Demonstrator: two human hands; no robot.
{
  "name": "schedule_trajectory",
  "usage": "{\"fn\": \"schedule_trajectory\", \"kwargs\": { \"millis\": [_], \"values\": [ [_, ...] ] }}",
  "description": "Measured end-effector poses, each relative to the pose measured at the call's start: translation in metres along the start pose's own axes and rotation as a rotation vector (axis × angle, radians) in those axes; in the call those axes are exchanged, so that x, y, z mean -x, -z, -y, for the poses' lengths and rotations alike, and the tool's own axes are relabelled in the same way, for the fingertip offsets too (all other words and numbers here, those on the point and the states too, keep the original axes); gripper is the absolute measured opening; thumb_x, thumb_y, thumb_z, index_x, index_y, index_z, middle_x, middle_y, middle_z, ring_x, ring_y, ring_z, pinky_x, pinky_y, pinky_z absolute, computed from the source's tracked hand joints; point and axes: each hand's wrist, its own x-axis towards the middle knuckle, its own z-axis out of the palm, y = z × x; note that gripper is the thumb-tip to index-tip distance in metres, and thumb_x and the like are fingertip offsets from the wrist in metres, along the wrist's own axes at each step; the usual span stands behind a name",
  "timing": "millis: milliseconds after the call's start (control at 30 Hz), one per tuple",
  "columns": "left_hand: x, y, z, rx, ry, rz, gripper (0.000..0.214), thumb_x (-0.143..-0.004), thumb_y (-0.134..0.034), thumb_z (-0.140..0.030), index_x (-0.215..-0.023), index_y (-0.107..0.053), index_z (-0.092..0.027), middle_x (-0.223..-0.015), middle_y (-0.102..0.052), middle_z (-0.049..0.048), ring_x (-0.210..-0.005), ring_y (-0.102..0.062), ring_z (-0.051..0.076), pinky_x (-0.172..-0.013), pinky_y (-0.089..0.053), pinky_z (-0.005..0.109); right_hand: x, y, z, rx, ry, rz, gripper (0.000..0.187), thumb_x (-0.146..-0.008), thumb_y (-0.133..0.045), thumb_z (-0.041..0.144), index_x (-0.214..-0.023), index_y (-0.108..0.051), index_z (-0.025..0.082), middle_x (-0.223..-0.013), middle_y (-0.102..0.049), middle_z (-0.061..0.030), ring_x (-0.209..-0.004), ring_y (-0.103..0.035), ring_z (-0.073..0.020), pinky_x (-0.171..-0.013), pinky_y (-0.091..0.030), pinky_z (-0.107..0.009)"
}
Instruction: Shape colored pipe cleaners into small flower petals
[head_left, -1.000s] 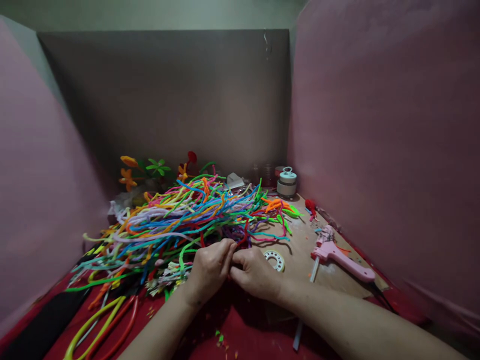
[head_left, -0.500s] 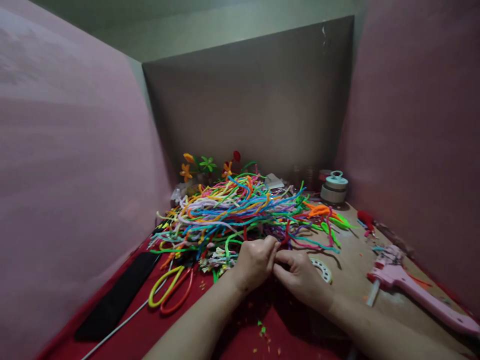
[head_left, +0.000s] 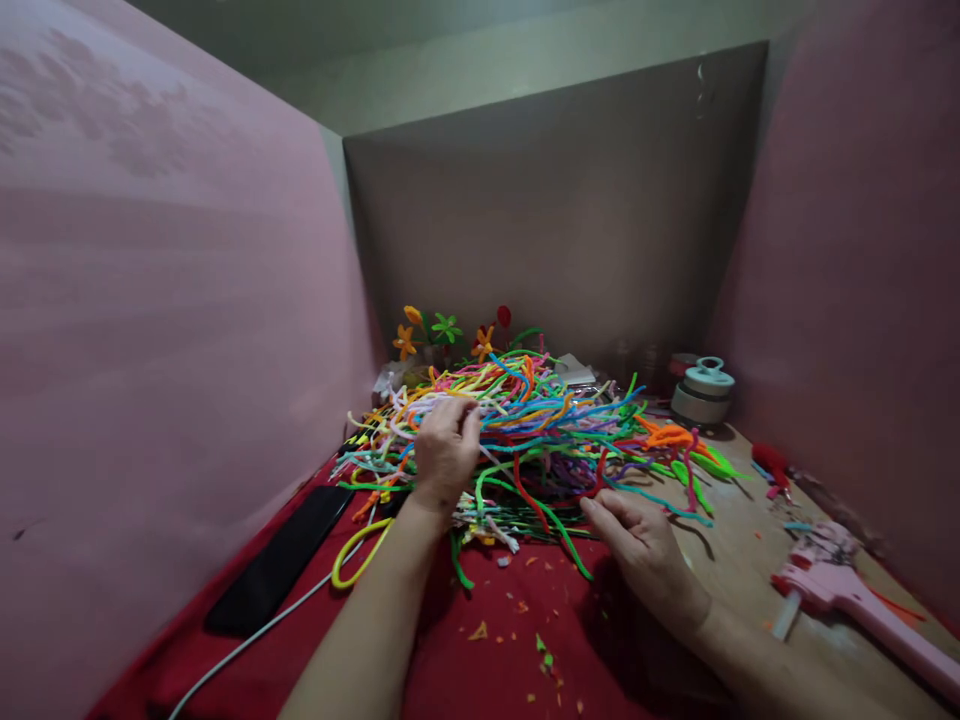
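Observation:
A big tangled heap of coloured pipe cleaners [head_left: 525,420] lies in the middle of the red table [head_left: 495,660]. My left hand [head_left: 446,450] has reached onto the left part of the heap, fingers curled into the strands. My right hand [head_left: 637,545] rests near the heap's front edge, fingers pinched on a thin red pipe cleaner [head_left: 600,480] that curves up into the pile.
A pink glue gun [head_left: 847,595] lies at the right. Tape rolls [head_left: 703,392] stand at the back right. Pipe-cleaner flowers [head_left: 442,335] stand behind the heap. A black phone [head_left: 281,560] with a white cable [head_left: 255,635] lies at the left, beside yellow-handled scissors [head_left: 360,550]. Pink walls close both sides.
My hands were together at the heap's front edge. My left hand has moved up and left into the pile; my right hand stays low. The camera has swung left.

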Motion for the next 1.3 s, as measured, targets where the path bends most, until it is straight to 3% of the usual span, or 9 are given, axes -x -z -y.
{"fn": "schedule_trajectory", "kwargs": {
  "millis": [100, 267, 433, 600, 800, 967, 1033, 1100, 1300],
  "values": [
    [-0.006, 0.002, 0.014, 0.015, -0.006, 0.049, 0.007, -0.080, -0.052, -0.021, -0.080, -0.058, -0.019, -0.082, -0.062, 0.0032, -0.081, -0.056, 0.018, -0.077, -0.043, 0.031, -0.006, 0.004, 0.011, -0.214, -0.111, -0.069, 0.039, -0.078, -0.053, 0.040, -0.051, -0.037, 0.018, -0.048, -0.031, 0.0052, -0.046, -0.027, -0.0079, -0.046, -0.023, -0.024],
    [0.004, -0.012, 0.011, -0.143, -0.076, 0.260, 0.020, -0.076, -0.059, -0.027, -0.095, -0.059, -0.022, -0.095, -0.062, 0.0047, -0.094, -0.051, 0.023, -0.080, -0.041, 0.036, -0.022, 0.021, 0.027, -0.902, -0.345, -0.146, 0.034, -0.074, -0.054, 0.033, -0.047, -0.040, 0.018, -0.039, -0.033, 0.0052, -0.034, -0.028, -0.0070, -0.037, -0.022, -0.023],
    [0.012, -0.022, 0.012, -0.251, -0.033, 0.305, 0.012, -0.079, -0.050, -0.019, -0.085, -0.060, -0.020, -0.091, -0.062, 0.0076, -0.089, -0.050, 0.025, -0.076, -0.040, 0.037, -0.032, 0.044, 0.033, -1.239, -0.436, -0.150, 0.026, -0.075, -0.050, 0.021, -0.051, -0.040, 0.017, -0.040, -0.032, 0.0056, -0.033, -0.028, -0.0066, -0.034, -0.025, -0.020],
    [0.010, -0.020, 0.016, -0.246, -0.025, 0.305, 0.014, -0.079, -0.046, -0.016, -0.083, -0.059, -0.019, -0.088, -0.062, 0.0075, -0.089, -0.050, 0.025, -0.077, -0.038, 0.038, -0.037, 0.059, 0.038, -1.439, -0.413, -0.142, 0.023, -0.076, -0.045, 0.015, -0.055, -0.037, 0.017, -0.044, -0.030, 0.0062, -0.036, -0.027, -0.0057, -0.035, -0.026, -0.018],
    [0.007, -0.015, 0.012, -0.146, -0.157, 0.413, 0.011, -0.078, -0.052, -0.020, -0.082, -0.062, -0.022, -0.089, -0.062, 0.0039, -0.088, -0.052, 0.020, -0.077, -0.039, 0.033, -0.037, 0.063, 0.046, -1.200, -0.271, -0.124, 0.019, -0.074, -0.049, 0.021, -0.056, -0.046, 0.016, -0.045, -0.035, 0.0041, -0.039, -0.031, -0.0069, -0.038, -0.028, -0.020],
    [0.011, -0.013, 0.002, -0.133, -0.257, 0.451, 0.025, -0.082, -0.052, -0.030, -0.104, -0.060, -0.024, -0.095, -0.060, 0.0066, -0.091, -0.049, 0.022, -0.079, -0.038, 0.037, -0.045, 0.052, 0.066, -0.869, -0.076, -0.172, 0.011, -0.070, -0.055, 0.024, -0.065, -0.060, 0.016, -0.050, -0.047, 0.0020, -0.045, -0.041, -0.0086, -0.043, -0.032, -0.022],
    [0.013, -0.014, 0.000, -0.135, -0.312, 0.468, 0.023, -0.084, -0.049, -0.034, -0.097, -0.064, -0.023, -0.091, -0.059, 0.0068, -0.089, -0.049, 0.022, -0.079, -0.038, 0.037, -0.056, 0.042, 0.071, -0.699, 0.040, -0.143, 0.011, -0.069, -0.059, 0.024, -0.070, -0.064, 0.015, -0.055, -0.054, 0.0002, -0.051, -0.048, -0.0101, -0.049, -0.037, -0.023],
    [0.015, -0.015, -0.002, -0.125, -0.361, 0.469, 0.025, -0.085, -0.046, -0.037, -0.088, -0.066, -0.023, -0.087, -0.059, 0.0067, -0.087, -0.048, 0.022, -0.078, -0.038, 0.038, -0.072, 0.030, 0.070, -0.564, 0.063, -0.074, 0.014, -0.068, -0.061, 0.026, -0.069, -0.066, 0.013, -0.060, -0.059, -0.0017, -0.055, -0.052, -0.0113, -0.056, -0.041, -0.025],
    [0.022, -0.021, -0.007, -0.027, -0.333, 0.362, 0.027, -0.087, -0.042, -0.029, -0.074, -0.064, -0.019, -0.083, -0.057, 0.0064, -0.084, -0.048, 0.019, -0.080, -0.040, 0.037, -0.116, -0.007, 0.044, 0.227, 0.149, 0.078, 0.019, -0.071, -0.053, 0.019, -0.076, -0.070, 0.012, -0.070, -0.066, -0.0037, -0.064, -0.057, -0.0130, -0.064, -0.043, -0.025]
  ]
}}
